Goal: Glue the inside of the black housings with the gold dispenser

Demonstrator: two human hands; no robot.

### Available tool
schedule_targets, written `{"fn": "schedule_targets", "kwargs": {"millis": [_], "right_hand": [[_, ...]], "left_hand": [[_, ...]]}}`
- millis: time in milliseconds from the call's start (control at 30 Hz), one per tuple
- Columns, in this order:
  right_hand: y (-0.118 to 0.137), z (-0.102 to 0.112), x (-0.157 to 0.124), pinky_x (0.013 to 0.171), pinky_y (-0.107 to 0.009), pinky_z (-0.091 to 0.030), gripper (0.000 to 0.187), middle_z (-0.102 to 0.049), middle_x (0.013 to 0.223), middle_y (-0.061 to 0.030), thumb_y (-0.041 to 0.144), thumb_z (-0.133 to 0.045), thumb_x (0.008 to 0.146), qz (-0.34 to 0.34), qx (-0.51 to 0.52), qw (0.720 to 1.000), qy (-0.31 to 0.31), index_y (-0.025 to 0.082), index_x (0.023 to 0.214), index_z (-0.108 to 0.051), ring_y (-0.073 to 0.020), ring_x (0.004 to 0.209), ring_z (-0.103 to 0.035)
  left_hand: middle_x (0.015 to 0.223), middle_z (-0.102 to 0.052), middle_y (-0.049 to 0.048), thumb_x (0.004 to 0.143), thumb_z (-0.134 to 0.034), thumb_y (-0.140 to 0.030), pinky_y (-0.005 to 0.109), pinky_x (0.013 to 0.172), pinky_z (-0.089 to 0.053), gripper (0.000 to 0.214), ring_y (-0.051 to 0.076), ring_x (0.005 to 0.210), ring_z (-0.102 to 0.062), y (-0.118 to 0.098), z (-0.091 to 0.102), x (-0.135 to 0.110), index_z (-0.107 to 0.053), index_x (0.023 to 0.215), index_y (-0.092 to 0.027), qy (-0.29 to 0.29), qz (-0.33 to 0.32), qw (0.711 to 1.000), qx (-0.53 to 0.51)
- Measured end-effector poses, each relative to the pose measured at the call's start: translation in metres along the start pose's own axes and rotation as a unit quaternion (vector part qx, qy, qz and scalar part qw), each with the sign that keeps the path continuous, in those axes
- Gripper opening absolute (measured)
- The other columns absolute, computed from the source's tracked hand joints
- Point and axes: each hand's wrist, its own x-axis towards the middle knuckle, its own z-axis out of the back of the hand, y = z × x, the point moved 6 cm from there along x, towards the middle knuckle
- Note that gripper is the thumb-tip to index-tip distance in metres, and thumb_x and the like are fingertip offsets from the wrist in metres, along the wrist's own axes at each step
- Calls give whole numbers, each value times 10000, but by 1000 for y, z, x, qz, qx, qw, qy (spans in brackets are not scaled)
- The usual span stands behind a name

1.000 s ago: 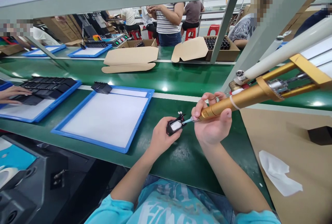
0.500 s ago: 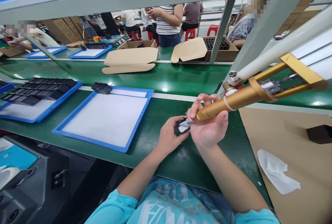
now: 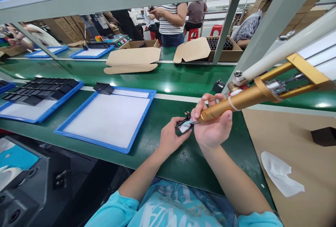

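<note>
My left hand (image 3: 172, 137) is closed around a small black housing (image 3: 181, 129) with a pale inside face. Thin dark prongs stick up from its far edge. My right hand (image 3: 212, 127) wraps from below around a gold cylindrical tool (image 3: 220, 110), thumb up along its near side. The tool's flat pale metal tip (image 3: 187, 122) lies over or in the black housing; I cannot tell whether it touches. Both hands are over the green table (image 3: 168, 164), close together.
The tool runs up to a gold bracket (image 3: 301, 73) beside a white bar (image 3: 283, 48). Left lie a blue-rimmed tray (image 3: 105, 122) with black blocks (image 3: 103, 88) and a fuller tray (image 3: 39, 116). Cardboard (image 3: 286, 143) with white paper (image 3: 282, 174) lies right. A black piece (image 3: 218, 86) sits beyond.
Prongs on the held housing now show more clearly. A black piece has come into view beyond my right hand. In the background a person in black has leaned in. My hands stay almost in place.
</note>
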Motion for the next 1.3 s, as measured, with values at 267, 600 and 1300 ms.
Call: {"fn": "schedule_targets", "kwargs": {"millis": [267,600,1300], "right_hand": [[-1,5,6,406,-247,-365,394,-518,915,18,587,-600,741,14,-1,1000,-2,307,1006,-516,-71,502,-488],[1,10,13,383,-237,-344,390,-529,906,23,582,-568,761,33,-20,999,-16,294,1017,-512,-63,485,-494],[0,13,15,377,-228,-336,389,-537,892,28,553,-587,766,21,2,1000,-7,288,1036,-500,-63,484,-508]], "left_hand": [[1002,-683,-1,797,-666,-366,307,775,-479,340,194,866,-654,20,3,0,-496,1067,-246,72,72,995,12],[1244,-645,78,772,-713,-470,398,923,-480,566,263,1085,-628,83,6,5,-499,1241,-236,232,130,964,2],[1216,-654,91,949,-444,-229,470,942,-440,516,258,1068,-516,45,6,6,-383,1460,-197,194,-176,952,161]]}}
